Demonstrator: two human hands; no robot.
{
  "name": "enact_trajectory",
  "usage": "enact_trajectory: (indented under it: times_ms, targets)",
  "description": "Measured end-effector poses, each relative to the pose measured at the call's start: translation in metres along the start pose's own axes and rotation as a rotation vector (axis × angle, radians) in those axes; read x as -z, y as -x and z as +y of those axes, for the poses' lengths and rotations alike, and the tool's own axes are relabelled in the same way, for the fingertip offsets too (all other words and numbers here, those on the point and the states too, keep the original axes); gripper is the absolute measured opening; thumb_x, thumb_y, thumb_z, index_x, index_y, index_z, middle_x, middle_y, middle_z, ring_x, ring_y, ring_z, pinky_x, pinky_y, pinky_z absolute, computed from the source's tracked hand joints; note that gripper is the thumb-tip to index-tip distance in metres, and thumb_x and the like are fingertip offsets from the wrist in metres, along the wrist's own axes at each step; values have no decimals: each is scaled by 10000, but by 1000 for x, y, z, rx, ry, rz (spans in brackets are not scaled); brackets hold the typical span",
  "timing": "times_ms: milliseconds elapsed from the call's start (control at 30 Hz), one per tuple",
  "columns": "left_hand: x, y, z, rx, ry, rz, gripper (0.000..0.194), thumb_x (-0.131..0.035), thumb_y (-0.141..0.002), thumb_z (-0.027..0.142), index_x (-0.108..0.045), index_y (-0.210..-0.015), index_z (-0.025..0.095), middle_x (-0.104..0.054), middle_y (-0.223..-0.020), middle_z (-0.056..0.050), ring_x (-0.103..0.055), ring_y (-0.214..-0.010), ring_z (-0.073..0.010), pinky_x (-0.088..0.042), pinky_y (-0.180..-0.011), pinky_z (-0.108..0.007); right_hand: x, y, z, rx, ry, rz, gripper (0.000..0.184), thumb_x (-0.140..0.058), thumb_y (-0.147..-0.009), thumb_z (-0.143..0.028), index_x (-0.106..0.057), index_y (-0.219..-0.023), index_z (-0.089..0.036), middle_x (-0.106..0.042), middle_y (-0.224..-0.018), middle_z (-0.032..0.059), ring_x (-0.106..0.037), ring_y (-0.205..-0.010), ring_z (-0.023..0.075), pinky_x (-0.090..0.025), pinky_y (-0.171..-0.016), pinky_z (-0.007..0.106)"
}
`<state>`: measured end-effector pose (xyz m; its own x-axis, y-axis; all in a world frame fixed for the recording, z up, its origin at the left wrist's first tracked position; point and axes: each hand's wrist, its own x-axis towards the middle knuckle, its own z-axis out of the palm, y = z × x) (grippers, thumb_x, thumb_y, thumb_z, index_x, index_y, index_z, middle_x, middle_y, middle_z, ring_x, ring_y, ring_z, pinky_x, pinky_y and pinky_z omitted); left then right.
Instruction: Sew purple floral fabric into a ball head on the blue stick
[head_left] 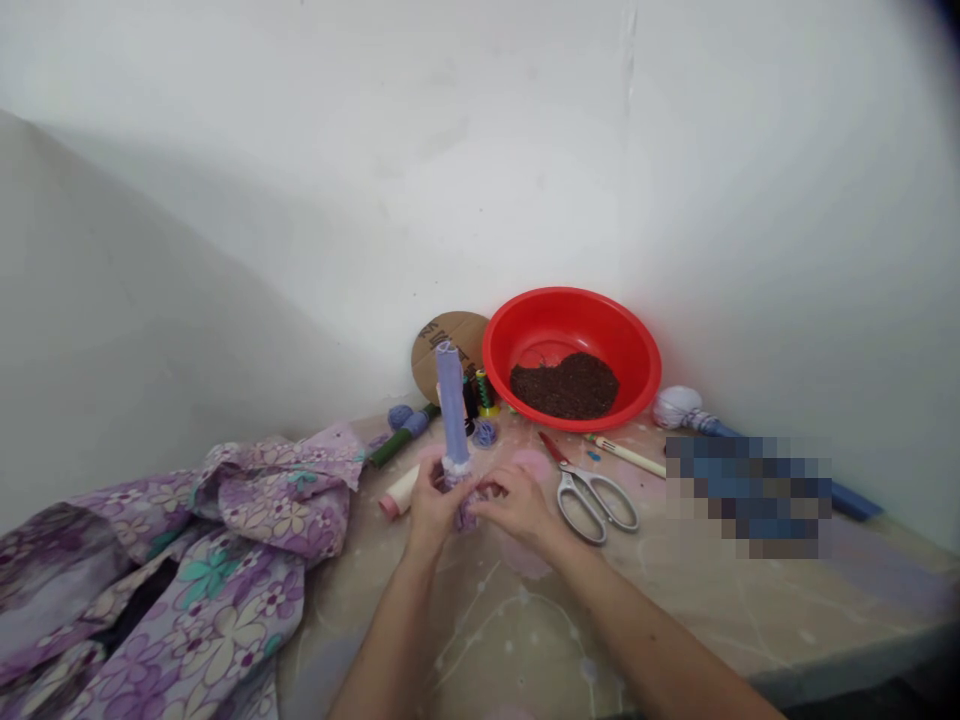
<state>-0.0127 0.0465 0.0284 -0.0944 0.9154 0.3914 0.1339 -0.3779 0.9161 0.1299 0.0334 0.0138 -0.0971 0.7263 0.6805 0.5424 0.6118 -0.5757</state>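
Note:
A tall lavender tube (pixel 451 405) stands nearly upright in front of me. Whitish and purple gathered material, cloth or yarn, wraps its lower end (pixel 461 515). My left hand (pixel 433 508) is closed around that lower end from the left. On the other side, my right hand (pixel 516 503) pinches at the same purple material with thumb and fingertips. Whether it holds a thread or a fold of cloth is too small to make out. Just left of my left hand lies a cream roll with a pink end (pixel 400 492). Silver-handled scissors (pixel 592 505) rest right of my right hand.
A red basin (pixel 645 365) holding dark brown grains stands at the back by a cardboard disc (pixel 425 352). Thread spools (pixel 484 393) sit before them. Floral cloth (pixel 247 560) covers the left side. White yarn (pixel 676 408), a pen (pixel 630 456) and a pixelated patch lie right.

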Motion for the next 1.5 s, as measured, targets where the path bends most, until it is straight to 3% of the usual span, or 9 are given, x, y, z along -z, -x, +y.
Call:
enact_trajectory:
  times_ms: [233, 367, 533, 700, 833, 1000, 1167, 1333, 1500]
  targets:
    - [1, 4, -11, -8, 0, 7, 399, -721, -492, 269, -513, -815, 162, -591, -743, 7, -549, -687, -132, -411, -631, -228, -11, 2, 7, -123, -87, 5, 114, -534, -669, -202, -607, -587, -172, -573, -542, -12, -482, -532, 107, -352, -555, 216]
    - [4, 7, -13, 69, 56, -28, 365, -708, -513, 261, -523, -812, 163, -595, -749, 1, -548, -682, -134, -414, -615, -227, 2, -1, 21, -183, -63, 152, 124, -515, -661, -222, -585, -576, -164, -559, -556, 10, -470, -546, 123, -355, -539, 228]
    - [8, 10, -12, 108, 105, -62, 346, -707, -501, 213, -544, -802, 161, -600, -752, -2, -553, -712, -145, -416, -635, -231, 20, -5, 41, -288, -211, 219, 143, -509, -665, -276, -552, -593, -161, -525, -549, 6, -447, -533, 126, -351, -515, 234]
    - [8, 11, -13, 122, 122, -90, 373, -707, -514, 212, -536, -842, 164, -596, -783, -8, -553, -728, -146, -421, -651, -239, 25, -2, 44, -322, -333, 316, 176, -484, -689, -276, -562, -783, -150, -531, -674, 14, -466, -613, 131, -366, -559, 234]
    - [9, 14, -13, 84, 139, -109, 359, -708, -527, 218, -541, -839, 160, -589, -767, -3, -545, -713, -137, -421, -654, -237, 22, 1, 29, -268, -322, 287, 247, -442, -728, -259, -546, -925, -154, -545, -754, 25, -488, -681, 140, -380, -601, 238]
    - [11, 18, -10, 121, 226, -128, 398, -722, -512, 201, -542, -865, 160, -595, -767, -1, -547, -719, -138, -429, -661, -240, 16, 2, 15, -239, -153, 228, 226, -437, -757, -279, -578, -878, -151, -591, -816, 63, -516, -762, 173, -402, -659, 269]
    - [9, 19, -9, 171, 373, -201, 428, -725, -517, 182, -543, -905, 168, -618, -835, -20, -563, -773, -154, -438, -714, -267, 8, 4, 22, -203, -13, 188, 250, -381, -776, -221, -590, -896, -155, -615, -846, 80, -541, -780, 182, -417, -704, 304]
    - [12, 16, -13, 209, 387, -229, 477, -746, -479, 182, -563, -919, 161, -628, -886, -53, -563, -844, -195, -435, -751, -299, 3, 11, 26, -201, 131, -26, 239, -429, -745, -177, -647, -839, -208, -661, -783, 48, -579, -702, 173, -423, -656, 293]
    - [21, 18, -14, 159, 372, -267, 527, -723, -520, 215, -545, -1014, 183, -583, -1045, -75, -515, -985, -231, -405, -832, -327, 2, 15, 25, -224, 251, -45, 247, -430, -772, -211, -656, -869, -239, -671, -850, 46, -595, -758, 184, -417, -659, 290]
